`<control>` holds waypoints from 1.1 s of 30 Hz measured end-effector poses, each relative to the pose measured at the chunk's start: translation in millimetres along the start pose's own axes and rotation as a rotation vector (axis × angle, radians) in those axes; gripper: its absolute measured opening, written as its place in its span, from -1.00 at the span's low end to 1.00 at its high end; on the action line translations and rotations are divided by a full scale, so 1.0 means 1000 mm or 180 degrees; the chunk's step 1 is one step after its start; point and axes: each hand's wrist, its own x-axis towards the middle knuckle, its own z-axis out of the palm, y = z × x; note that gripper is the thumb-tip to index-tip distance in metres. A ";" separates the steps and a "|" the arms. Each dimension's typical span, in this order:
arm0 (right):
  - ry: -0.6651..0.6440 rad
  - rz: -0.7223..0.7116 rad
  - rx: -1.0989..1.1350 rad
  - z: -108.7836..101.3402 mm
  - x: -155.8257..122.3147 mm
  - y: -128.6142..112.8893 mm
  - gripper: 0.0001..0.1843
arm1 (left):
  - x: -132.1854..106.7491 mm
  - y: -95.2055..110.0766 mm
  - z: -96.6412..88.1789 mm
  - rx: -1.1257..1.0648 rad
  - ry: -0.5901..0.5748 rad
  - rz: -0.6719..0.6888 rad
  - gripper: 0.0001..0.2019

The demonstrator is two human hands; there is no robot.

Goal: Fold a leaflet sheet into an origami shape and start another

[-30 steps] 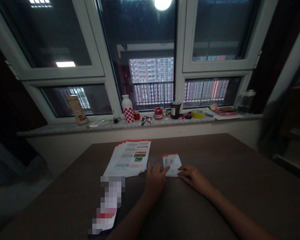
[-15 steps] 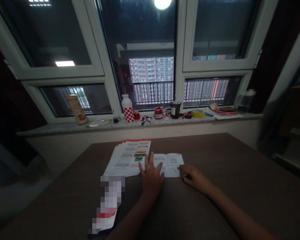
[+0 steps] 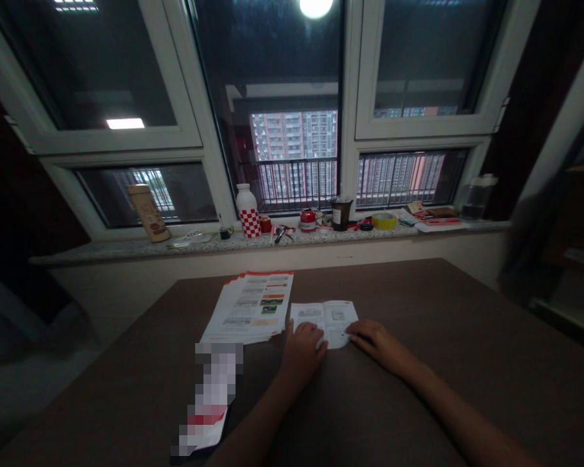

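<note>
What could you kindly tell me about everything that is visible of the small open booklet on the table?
The booklet looks like thin white paper, lying open on the dark table, with a crease between its two pages. Grey print and small diagrams show, too small to read, and a little reddish mark sits near the right page's top edge. The left hand covers the left page's lower part; the right hand is at the right page's outer edge. It lies just right of the larger sheets.

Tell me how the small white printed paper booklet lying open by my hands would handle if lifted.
The booklet would probably flop, since its paper looks thin. It may fold at its visible middle crease if lifted by the edge at your right hand. It should be light, lying nearly flat on the dark brown table.
</note>
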 end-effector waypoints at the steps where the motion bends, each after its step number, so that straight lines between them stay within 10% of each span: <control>1: 0.0010 0.0019 -0.0008 0.000 0.000 0.000 -0.70 | 0.000 0.001 -0.001 -0.0035 -0.0015 -0.0005 -0.82; 12: 0.0442 0.0480 -0.0093 0.008 0.003 0.000 -0.74 | -0.002 -0.002 0.002 -0.0426 -0.0162 0.0096 -0.75; 22: 0.0671 -0.0326 -0.0756 0.010 0.006 -0.007 -0.76 | -0.001 0.001 -0.002 -0.0638 -0.0135 0.0053 -0.77; 33: -0.0191 -0.0289 -0.0817 0.008 0.004 -0.013 -0.53 | -0.001 -0.003 0.001 -0.0679 -0.0156 -0.0130 -0.69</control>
